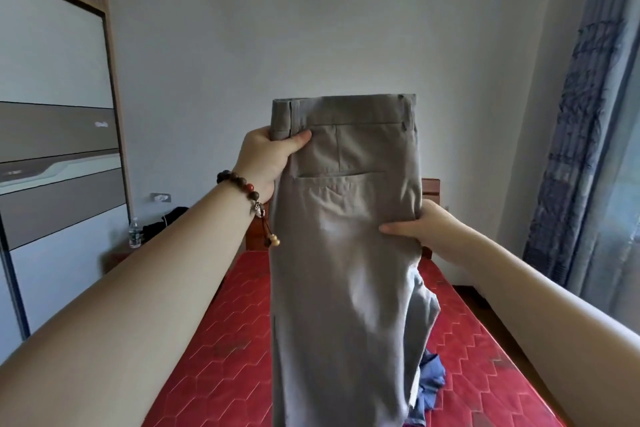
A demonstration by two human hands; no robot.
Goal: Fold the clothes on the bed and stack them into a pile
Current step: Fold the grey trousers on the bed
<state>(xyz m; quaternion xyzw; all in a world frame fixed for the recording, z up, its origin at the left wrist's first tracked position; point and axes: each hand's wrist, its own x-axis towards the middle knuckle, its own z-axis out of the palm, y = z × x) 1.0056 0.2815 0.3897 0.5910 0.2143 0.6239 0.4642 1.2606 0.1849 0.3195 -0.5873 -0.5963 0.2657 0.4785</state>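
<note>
A pair of grey-khaki trousers (346,218) hangs upright in the air in front of me, waistband on top, folded lengthwise with a back pocket facing me. My left hand (265,158), with a bead bracelet on the wrist, pinches the left end of the waistband between thumb and fingers. My right hand (420,230) grips the right edge of the trousers lower down, below the pocket. The legs drop toward the red bed (221,340) and hide its middle. A blue garment (431,381) lies crumpled on the bed behind the trousers, mostly hidden.
A sliding-door wardrobe (55,135) stands at the left. A water bottle (135,232) and a dark item (166,222) sit by the wooden headboard (430,192). A patterned curtain (581,149) and a window line the right side.
</note>
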